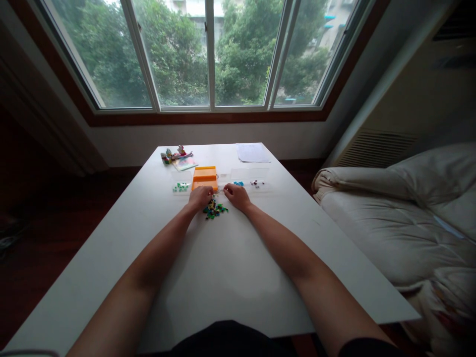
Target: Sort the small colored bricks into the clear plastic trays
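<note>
My left hand is closed in front of the open orange box, beside a pile of small green, yellow, blue and dark pieces. My right hand is closed too, its fingertips close to the left hand's and just behind the pile. Whatever either hand pinches is too small to make out. Left of the orange box lies a see-through box with small green pieces. Behind and to the right of my right hand are blue pieces and dark reddish pieces in see-through boxes.
All this lies on a white table. Colourful small figures and a patterned sheet are at its far left, and white paper at the far right. A pale sofa stands to the right, a window beyond.
</note>
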Action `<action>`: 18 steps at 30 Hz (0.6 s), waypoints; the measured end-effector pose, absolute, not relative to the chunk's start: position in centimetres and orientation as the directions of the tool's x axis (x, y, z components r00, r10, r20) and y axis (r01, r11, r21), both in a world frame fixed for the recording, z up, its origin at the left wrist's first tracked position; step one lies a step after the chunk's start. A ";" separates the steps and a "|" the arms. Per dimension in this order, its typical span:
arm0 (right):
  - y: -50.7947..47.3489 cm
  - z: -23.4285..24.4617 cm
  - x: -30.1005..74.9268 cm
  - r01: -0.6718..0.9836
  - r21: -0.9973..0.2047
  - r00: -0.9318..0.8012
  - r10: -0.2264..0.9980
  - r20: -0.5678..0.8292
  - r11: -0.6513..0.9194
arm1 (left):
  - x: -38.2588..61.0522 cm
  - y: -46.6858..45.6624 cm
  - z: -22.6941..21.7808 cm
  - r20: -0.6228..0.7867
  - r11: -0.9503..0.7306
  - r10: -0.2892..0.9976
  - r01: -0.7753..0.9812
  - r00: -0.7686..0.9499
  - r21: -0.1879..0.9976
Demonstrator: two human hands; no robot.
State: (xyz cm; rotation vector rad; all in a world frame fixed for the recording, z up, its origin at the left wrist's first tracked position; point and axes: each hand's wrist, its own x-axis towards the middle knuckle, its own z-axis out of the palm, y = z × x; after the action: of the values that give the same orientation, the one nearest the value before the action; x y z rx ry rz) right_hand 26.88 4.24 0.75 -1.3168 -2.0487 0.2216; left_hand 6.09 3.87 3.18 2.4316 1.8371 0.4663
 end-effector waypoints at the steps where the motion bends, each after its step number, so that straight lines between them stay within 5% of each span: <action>1: 4.2 0.8 26.9 0.740 -0.479 -0.255 0.856 0.449 0.471 | 6.1 3.8 3.2 0.205 -0.291 0.947 0.931 0.247 0.221; 18: 4.2 0.9 26.8 0.747 -0.472 -0.253 0.856 0.450 0.469 | 7.2 3.6 2.8 0.211 -0.248 0.955 0.949 0.207 0.193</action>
State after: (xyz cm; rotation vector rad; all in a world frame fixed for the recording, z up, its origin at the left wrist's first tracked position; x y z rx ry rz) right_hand 26.84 4.21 0.91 -1.3260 -2.0505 0.2113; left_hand 7.23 3.62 2.76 2.4244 1.9127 0.4491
